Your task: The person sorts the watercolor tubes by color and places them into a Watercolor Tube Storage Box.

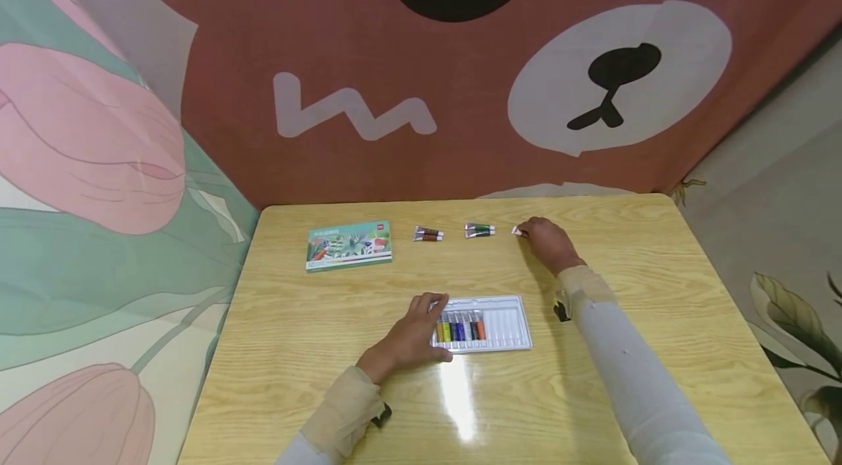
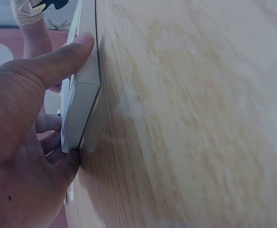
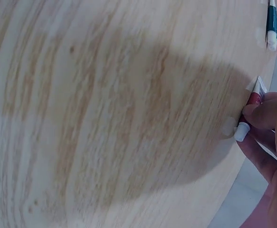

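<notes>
My left hand (image 1: 411, 333) holds the left end of a white plastic tray (image 1: 509, 326), thumb along the near edge and fingers around the far side. Several colored paint tubes (image 1: 460, 330) lie side by side in the tray's left and middle slots; the right slots hold none. In the left wrist view, the thumb (image 2: 65, 59) presses the tray's side wall (image 2: 84, 104). At the back of the table, my right hand (image 1: 551, 242) pinches a small red paint tube (image 3: 255, 98) with a white cap, at the tabletop. The hand covers most of this tube in the head view.
Two brown paint tubes (image 1: 429, 235) and two green paint tubes (image 1: 479, 231) lie in pairs left of the right hand. A teal illustrated box (image 1: 349, 247) lies at the back left of the wooden table (image 1: 296, 348). A printed wall covering (image 1: 460, 158) stands behind.
</notes>
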Available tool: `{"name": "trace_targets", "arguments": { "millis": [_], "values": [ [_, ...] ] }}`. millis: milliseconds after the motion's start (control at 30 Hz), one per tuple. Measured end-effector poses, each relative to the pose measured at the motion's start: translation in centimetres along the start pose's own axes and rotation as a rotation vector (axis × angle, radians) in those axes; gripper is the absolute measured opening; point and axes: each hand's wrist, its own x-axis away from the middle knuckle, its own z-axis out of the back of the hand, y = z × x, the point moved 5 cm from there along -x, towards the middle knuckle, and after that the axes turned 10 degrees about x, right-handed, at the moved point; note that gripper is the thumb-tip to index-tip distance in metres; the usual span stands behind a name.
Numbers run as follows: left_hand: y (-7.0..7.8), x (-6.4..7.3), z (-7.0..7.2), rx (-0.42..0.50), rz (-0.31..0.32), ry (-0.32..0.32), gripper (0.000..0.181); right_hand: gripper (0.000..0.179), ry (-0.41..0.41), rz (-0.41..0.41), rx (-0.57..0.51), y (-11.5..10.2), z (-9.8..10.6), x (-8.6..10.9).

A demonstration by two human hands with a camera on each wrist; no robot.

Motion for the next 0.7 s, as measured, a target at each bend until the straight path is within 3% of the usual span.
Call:
{"name": "trace_targets", "arguments": {
  "millis": [200,333,533,700],
  "values": [
    [0.0,-0.1,-0.1,0.001,-0.003,0.002,0.109,0.017,0.015,-0.011,0.005,-0.6,0.2,0.5],
    [0.0,-0.1,-0.3,0.004,-0.014,0.005,0.109,0.021,0.065,-0.016,-0.057,-1.9,1.0,1.8],
    [0.0,-0.1,0.0,-0.006,-0.019,0.017,0.110,0.023,0.048,-0.127,-0.329,-4.6,2.1,4.5],
    [-0.1,0.0,0.1,0.005,-0.022,0.017,0.109,0.022,-0.104,-0.282,-0.556,-7.1,1.6,8.5]
  ]
}}
